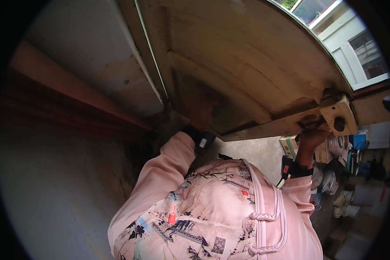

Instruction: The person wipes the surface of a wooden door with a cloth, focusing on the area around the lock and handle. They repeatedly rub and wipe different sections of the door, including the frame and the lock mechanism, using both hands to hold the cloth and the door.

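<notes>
A yellowish-brown wooden door (227, 74) with recessed panels fills the upper view. My left hand (202, 113) reaches to its shaded lower panel. Blur and shadow there hide the fingers, and I cannot tell whether they hold the dark patch beside them. My right hand (313, 138) is curled on the door's edge, just beside a box-shaped door lock (339, 115) with a dark round knob. Each wrist wears a black strap with a small device.
A white wall (91, 42) with a reddish-brown band (68, 87) runs along the left. Concrete floor (253, 149) shows under the door. At right are a cardboard box (289, 146), plastic bags (328, 182) and a pair of light shoes (343, 203). A white-framed window (367, 55) stands beyond the door.
</notes>
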A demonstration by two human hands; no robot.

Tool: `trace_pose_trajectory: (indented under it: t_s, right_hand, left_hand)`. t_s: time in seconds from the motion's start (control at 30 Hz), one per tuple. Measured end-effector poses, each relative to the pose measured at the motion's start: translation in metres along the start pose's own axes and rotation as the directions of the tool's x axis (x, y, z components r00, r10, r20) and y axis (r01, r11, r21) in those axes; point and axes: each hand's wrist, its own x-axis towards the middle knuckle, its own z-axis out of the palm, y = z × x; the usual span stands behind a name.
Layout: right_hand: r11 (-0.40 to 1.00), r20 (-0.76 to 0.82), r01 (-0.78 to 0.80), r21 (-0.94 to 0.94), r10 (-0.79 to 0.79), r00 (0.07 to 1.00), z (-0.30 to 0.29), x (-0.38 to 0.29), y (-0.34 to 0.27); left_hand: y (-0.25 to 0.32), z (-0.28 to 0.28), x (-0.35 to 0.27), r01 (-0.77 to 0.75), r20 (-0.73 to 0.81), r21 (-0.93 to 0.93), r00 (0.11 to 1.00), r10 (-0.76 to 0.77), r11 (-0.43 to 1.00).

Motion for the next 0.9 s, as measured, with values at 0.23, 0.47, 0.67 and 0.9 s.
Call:
trace_pose_trajectory:
  t_s: [0.23,0.47,0.67,0.9]
  right_hand:
    - [0.995,-0.048,-0.098,0.003,0.098,0.994,0.013,-0.008,-0.011]
    - [0.994,0.011,-0.083,-0.065,0.084,0.996,-0.005,0.000,0.001]
    - [0.953,-0.020,0.140,-0.270,-0.151,0.988,-0.012,0.003,0.012]
    - [0.976,-0.040,0.089,-0.196,-0.099,0.994,-0.008,0.001,0.006]
  left_hand:
    - [0.052,0.030,0.004,0.359,0.360,-0.790,0.928,-0.098,0.497]
    - [-0.041,-0.046,0.009,0.144,0.004,-0.260,0.989,-0.148,0.955]
    - [-0.111,-0.121,0.056,0.424,0.218,0.000,0.884,-0.414,0.906]
    - [-0.095,-0.043,0.039,-0.082,-0.236,0.350,0.956,0.173,0.933]
